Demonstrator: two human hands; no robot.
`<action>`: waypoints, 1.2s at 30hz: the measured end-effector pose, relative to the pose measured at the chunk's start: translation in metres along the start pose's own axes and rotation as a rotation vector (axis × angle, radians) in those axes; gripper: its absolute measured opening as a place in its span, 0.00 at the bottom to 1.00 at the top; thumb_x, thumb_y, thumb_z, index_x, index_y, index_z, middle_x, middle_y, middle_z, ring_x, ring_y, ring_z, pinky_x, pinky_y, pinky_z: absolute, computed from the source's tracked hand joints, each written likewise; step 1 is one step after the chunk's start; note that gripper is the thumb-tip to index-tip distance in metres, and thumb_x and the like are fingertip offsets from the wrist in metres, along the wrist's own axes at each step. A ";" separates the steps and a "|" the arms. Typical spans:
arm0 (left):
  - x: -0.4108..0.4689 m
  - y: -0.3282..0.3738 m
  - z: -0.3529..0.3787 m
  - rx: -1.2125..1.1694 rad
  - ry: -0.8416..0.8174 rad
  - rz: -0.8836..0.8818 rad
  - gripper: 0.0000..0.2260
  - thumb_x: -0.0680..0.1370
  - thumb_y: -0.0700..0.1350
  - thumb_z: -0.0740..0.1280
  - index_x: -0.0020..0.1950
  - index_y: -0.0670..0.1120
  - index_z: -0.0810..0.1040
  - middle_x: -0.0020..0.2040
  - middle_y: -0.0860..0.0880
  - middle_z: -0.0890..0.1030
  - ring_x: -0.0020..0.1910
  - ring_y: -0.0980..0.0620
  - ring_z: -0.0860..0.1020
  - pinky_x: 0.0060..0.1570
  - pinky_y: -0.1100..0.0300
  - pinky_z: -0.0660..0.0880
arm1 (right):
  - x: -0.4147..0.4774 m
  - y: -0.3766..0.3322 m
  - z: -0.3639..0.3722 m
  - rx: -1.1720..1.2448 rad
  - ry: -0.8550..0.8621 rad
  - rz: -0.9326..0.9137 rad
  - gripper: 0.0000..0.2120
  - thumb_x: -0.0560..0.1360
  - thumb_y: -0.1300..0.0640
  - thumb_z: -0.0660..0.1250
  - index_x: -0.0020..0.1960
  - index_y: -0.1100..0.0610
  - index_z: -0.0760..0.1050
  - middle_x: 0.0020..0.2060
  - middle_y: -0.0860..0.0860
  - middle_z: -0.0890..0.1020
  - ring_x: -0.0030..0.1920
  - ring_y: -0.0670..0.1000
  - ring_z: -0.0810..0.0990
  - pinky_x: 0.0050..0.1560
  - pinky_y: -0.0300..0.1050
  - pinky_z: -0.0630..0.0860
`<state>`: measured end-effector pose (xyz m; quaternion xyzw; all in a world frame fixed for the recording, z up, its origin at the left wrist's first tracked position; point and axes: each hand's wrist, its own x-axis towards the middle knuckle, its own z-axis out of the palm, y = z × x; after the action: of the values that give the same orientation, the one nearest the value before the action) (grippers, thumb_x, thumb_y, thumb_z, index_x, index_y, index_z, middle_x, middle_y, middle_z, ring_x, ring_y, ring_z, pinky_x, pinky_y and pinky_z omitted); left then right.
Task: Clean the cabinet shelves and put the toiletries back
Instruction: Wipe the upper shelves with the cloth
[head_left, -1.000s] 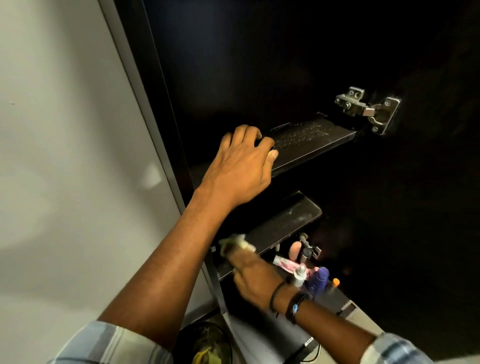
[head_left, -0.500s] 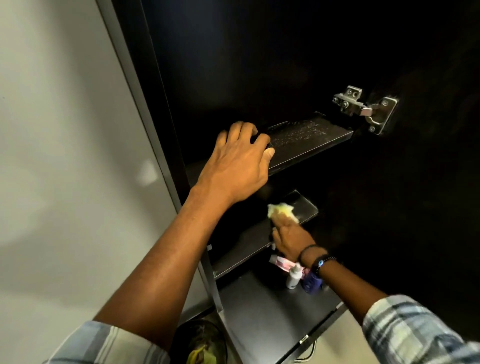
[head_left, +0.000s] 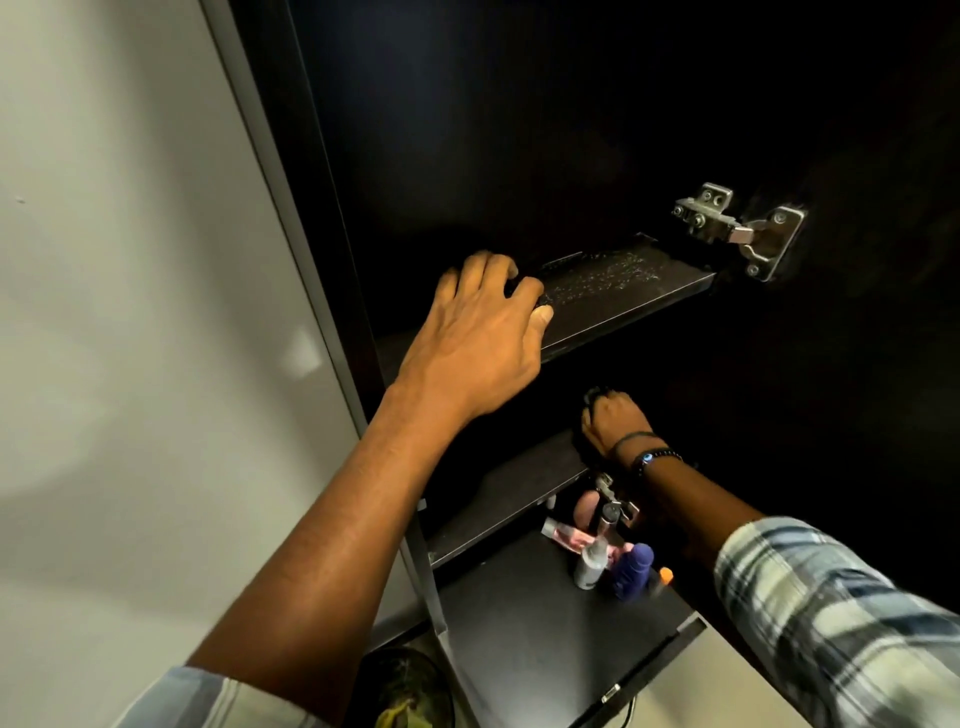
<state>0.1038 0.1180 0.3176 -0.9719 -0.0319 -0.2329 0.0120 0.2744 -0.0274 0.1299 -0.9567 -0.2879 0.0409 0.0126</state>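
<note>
Your L hand (head_left: 483, 338) rests on top shelf (head_left: 623, 296), fingers bent, slightly spread; R hand (head_left: 613, 421) over mid shelf (head_left: 498, 499), fingers too dark to tell; toiletries (head_left: 613, 556) on bottom shelf (head_left: 519, 623).

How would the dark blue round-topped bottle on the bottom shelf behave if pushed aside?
It probably tips easily: the dark blue round-topped bottle stands upright and is taller than it is wide. It would likely knock the small white bottle close beside it. Once down, its rounded body may roll on the smooth black bottom shelf.
</note>
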 end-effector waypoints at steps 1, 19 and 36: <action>0.000 0.000 0.000 -0.002 -0.002 0.001 0.17 0.81 0.53 0.52 0.65 0.48 0.71 0.65 0.47 0.69 0.67 0.48 0.63 0.67 0.50 0.60 | 0.005 -0.005 -0.004 -0.007 -0.016 -0.026 0.19 0.81 0.54 0.52 0.57 0.64 0.76 0.57 0.61 0.79 0.58 0.60 0.76 0.58 0.49 0.69; -0.001 0.001 -0.002 -0.015 -0.001 -0.007 0.18 0.81 0.53 0.52 0.65 0.48 0.71 0.65 0.46 0.69 0.67 0.48 0.63 0.66 0.51 0.59 | 0.011 -0.007 -0.016 -0.125 -0.031 0.032 0.15 0.80 0.59 0.55 0.60 0.64 0.75 0.59 0.60 0.79 0.60 0.60 0.77 0.57 0.50 0.74; 0.001 0.000 -0.001 -0.005 0.011 -0.011 0.17 0.81 0.53 0.52 0.64 0.48 0.72 0.63 0.47 0.70 0.65 0.48 0.64 0.66 0.51 0.61 | -0.025 -0.033 0.014 0.291 0.098 -0.070 0.32 0.68 0.48 0.45 0.55 0.66 0.77 0.55 0.64 0.79 0.58 0.63 0.77 0.64 0.51 0.70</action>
<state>0.1036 0.1176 0.3192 -0.9705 -0.0367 -0.2382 0.0084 0.2345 -0.0138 0.1193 -0.9350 -0.3112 0.0350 0.1664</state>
